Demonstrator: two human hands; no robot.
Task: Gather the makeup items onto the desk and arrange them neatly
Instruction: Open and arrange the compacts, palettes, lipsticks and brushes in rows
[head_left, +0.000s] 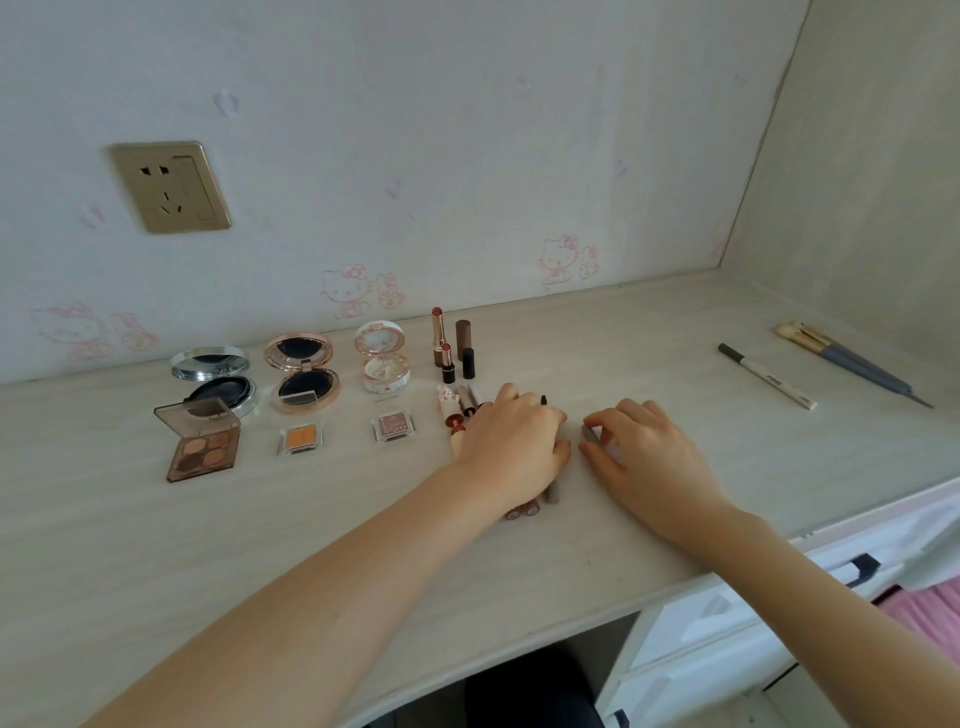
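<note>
On the pale desk (260, 525), three open compacts stand in a row: silver (218, 379), rose-gold (304, 374) and white (383, 358). In front lie a brown eyeshadow palette (202, 447), an orange pan (301, 438) and a pink glitter pan (393, 426). Two uncapped lipsticks (441, 343) and their caps (464, 345) stand behind a row of lip tubes (457, 410). My left hand (514, 441) lies curled over those tubes. My right hand (644, 452) pinches a small grey tube (589, 433) beside it.
A white eyebrow pencil (769, 382) and makeup brushes (841, 361) lie at the far right of the desk. A wall socket (169, 187) is on the back wall. White drawers (727, 639) sit under the desk's right end.
</note>
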